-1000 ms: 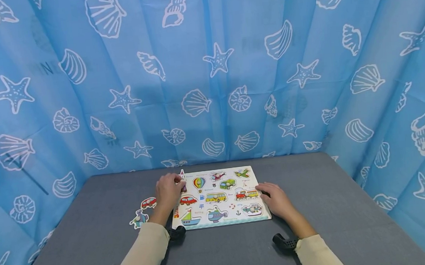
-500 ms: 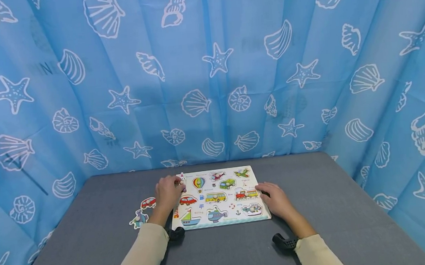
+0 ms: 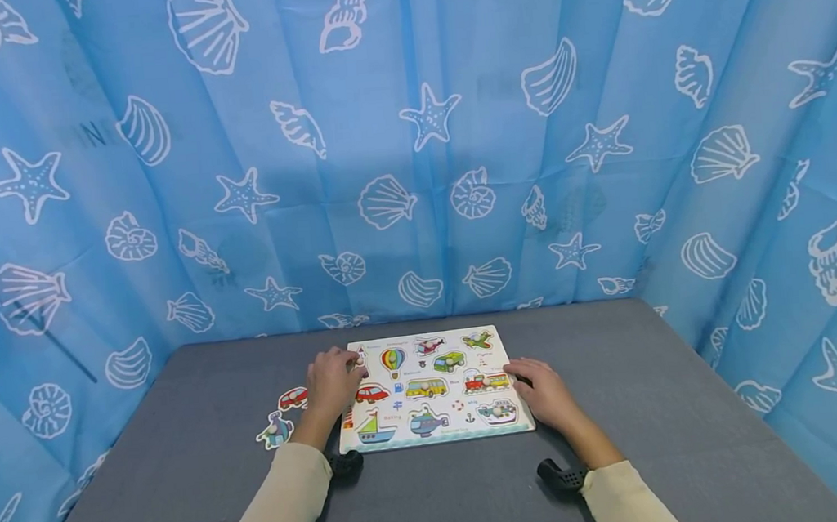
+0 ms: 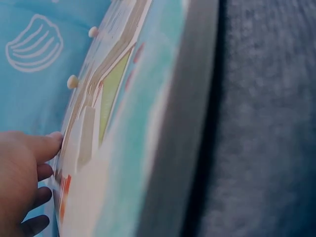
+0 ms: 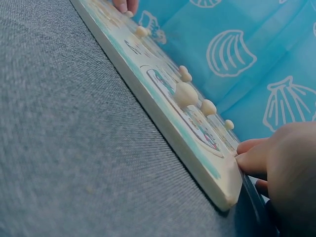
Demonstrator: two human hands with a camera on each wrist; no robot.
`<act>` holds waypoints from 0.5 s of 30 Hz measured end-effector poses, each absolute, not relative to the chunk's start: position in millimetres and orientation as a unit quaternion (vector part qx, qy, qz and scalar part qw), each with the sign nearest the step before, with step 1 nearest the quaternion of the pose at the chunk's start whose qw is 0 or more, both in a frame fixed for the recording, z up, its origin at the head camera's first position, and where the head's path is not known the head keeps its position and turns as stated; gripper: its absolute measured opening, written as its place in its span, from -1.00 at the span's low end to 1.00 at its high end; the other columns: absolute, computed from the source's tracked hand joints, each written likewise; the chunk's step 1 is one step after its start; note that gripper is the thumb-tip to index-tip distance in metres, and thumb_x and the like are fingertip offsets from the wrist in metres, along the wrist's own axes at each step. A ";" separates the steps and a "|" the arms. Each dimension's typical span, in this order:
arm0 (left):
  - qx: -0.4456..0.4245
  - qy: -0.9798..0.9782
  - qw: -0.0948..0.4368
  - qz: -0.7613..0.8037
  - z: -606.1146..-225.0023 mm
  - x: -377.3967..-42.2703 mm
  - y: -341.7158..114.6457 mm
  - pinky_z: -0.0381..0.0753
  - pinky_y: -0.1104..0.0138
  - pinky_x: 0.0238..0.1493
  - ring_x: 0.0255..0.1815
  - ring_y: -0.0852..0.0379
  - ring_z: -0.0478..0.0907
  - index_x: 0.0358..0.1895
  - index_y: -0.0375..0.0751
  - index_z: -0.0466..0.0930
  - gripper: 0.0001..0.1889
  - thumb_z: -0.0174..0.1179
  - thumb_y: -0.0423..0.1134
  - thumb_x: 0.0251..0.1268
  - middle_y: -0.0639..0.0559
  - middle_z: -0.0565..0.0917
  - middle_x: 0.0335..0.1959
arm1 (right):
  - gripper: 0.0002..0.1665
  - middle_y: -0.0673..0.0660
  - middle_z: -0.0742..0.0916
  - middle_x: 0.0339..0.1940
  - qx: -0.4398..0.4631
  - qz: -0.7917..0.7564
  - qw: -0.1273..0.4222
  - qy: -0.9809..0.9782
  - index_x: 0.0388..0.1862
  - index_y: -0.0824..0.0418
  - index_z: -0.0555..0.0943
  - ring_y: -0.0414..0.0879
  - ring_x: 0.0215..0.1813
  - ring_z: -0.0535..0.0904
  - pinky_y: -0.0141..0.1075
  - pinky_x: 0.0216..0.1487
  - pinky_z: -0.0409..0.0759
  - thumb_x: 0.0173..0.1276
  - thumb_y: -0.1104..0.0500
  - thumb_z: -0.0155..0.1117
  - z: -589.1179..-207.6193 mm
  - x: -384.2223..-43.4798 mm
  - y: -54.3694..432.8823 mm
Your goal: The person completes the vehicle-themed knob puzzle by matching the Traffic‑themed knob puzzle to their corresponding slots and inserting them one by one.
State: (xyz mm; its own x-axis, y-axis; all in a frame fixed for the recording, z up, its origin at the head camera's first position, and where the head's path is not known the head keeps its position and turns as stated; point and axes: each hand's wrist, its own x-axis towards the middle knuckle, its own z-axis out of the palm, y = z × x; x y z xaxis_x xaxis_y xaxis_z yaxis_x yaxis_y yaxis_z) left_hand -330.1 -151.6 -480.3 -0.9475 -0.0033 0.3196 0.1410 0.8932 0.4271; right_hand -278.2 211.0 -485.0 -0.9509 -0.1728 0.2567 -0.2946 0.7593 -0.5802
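Observation:
A white wooden puzzle board (image 3: 393,410) with vehicle pictures lies flat on the grey table. My left hand (image 3: 334,382) is at its upper left corner, pinching a small rocket puzzle piece (image 3: 361,351), mostly hidden by the fingers. In the right wrist view, fingertips of the left hand (image 5: 126,5) meet a round wooden knob (image 5: 129,14). On the board's right edge rest the fingertips of my right hand (image 3: 543,390). The left wrist view has the left hand (image 4: 22,185) beside the board edge, its piece out of sight.
Left of the board lie a loose red car piece (image 3: 292,399) and a blue-green piece (image 3: 275,430), close to my left forearm. Pieces with knobs, such as the balloon (image 3: 393,363) and bus (image 3: 426,388), stand on the board. A blue shell-patterned curtain (image 3: 411,171) hangs behind the table.
The rocket piece, sticking up past the board's top edge before, has moved down to lie within the upper left corner. My left hand shifted slightly with it. The right hand stayed put.

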 end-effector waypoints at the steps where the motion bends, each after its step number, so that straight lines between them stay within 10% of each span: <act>1: -0.038 -0.960 0.154 -0.230 -480.0 -330.2 -151.9 0.38 0.03 -0.05 -0.06 -0.06 0.46 0.02 -0.12 0.70 -0.66 0.35 -0.09 0.22 -0.04 0.60 -0.12 | -0.61 0.36 0.55 0.25 0.125 0.323 0.094 -0.933 0.18 0.38 0.57 0.31 0.37 0.29 0.19 0.32 0.18 0.39 0.37 0.14 -485.2 -278.4 211.0; 15: -0.041 -0.949 0.091 -0.300 -472.2 -323.2 -177.2 0.42 -0.07 0.06 0.05 -0.10 0.50 0.14 -0.17 0.61 -0.58 0.36 -0.17 0.21 -0.07 0.61 -0.04 | -0.62 0.36 0.55 0.24 0.127 0.323 0.096 -0.933 0.18 0.38 0.57 0.32 0.38 0.28 0.19 0.32 0.18 0.39 0.37 0.14 -486.8 -279.6 210.6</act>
State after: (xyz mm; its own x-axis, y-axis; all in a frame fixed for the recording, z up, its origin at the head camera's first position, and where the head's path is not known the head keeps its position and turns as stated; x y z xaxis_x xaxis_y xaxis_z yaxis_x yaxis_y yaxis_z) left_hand -323.2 -177.2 -472.2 -0.9799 0.0235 0.1981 0.1332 0.8163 0.5620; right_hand -279.6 210.6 -486.8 -0.9494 -0.1755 0.2605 -0.2989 0.7597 -0.5776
